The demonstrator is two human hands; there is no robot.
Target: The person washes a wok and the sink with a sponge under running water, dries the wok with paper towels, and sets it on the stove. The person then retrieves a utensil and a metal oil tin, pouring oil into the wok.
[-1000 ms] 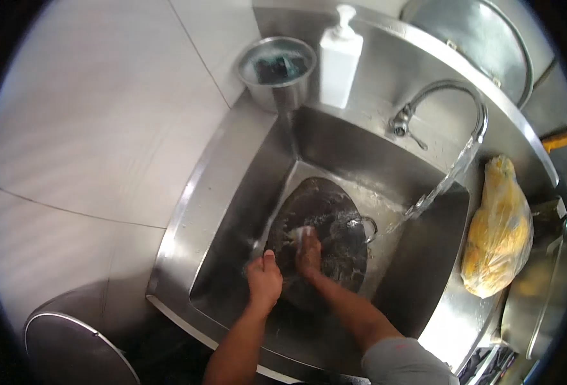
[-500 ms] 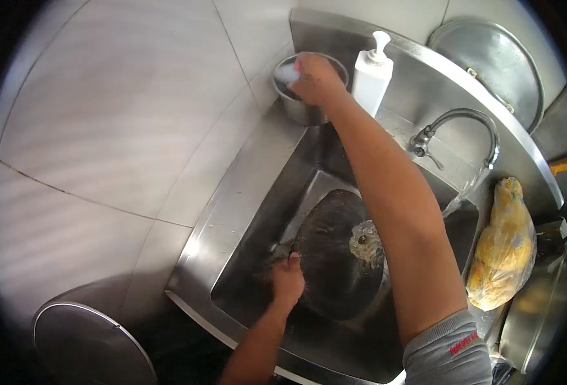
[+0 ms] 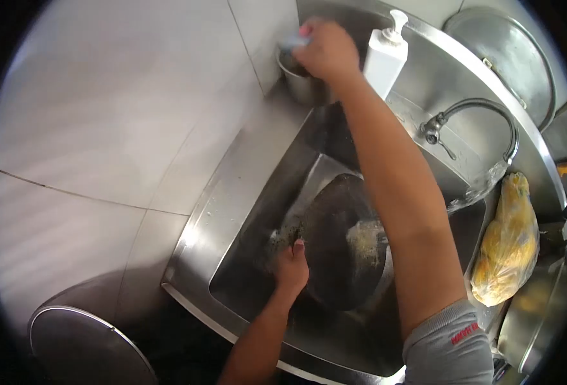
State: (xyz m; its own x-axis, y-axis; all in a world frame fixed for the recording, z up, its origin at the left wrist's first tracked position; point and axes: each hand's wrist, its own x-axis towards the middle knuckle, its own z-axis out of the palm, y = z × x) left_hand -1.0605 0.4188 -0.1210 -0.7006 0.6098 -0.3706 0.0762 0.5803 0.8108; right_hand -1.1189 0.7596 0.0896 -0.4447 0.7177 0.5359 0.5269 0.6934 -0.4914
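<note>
My right hand point(image 3: 330, 54) is at the back left corner of the sink, closed on a small light-blue and white thing point(image 3: 292, 43), perhaps a sponge; motion blurs it. Just beneath is a round metal pot point(image 3: 306, 90), its rim partly covered by the hand. Down in the sink, my left hand point(image 3: 292, 266) grips the left edge of a dark round pan point(image 3: 327, 237), thumb on top. The pan lies tilted in the basin, with wet, foamy water on its surface. My right forearm hides part of its right side.
A white pump bottle point(image 3: 386, 61) stands beside the pot. Water runs from the curved faucet point(image 3: 482, 106) into the steel sink point(image 3: 232, 269). A bag of yellow pieces point(image 3: 505, 247) lies on the right ledge. Round metal lids point(image 3: 501, 61) lean behind; another round thing point(image 3: 91, 346) is lower left.
My right hand has lifted slightly from inside the pot to above its rim with the light-blue thing. The left hand stays on the pan's edge. The camera view has shifted a little.
</note>
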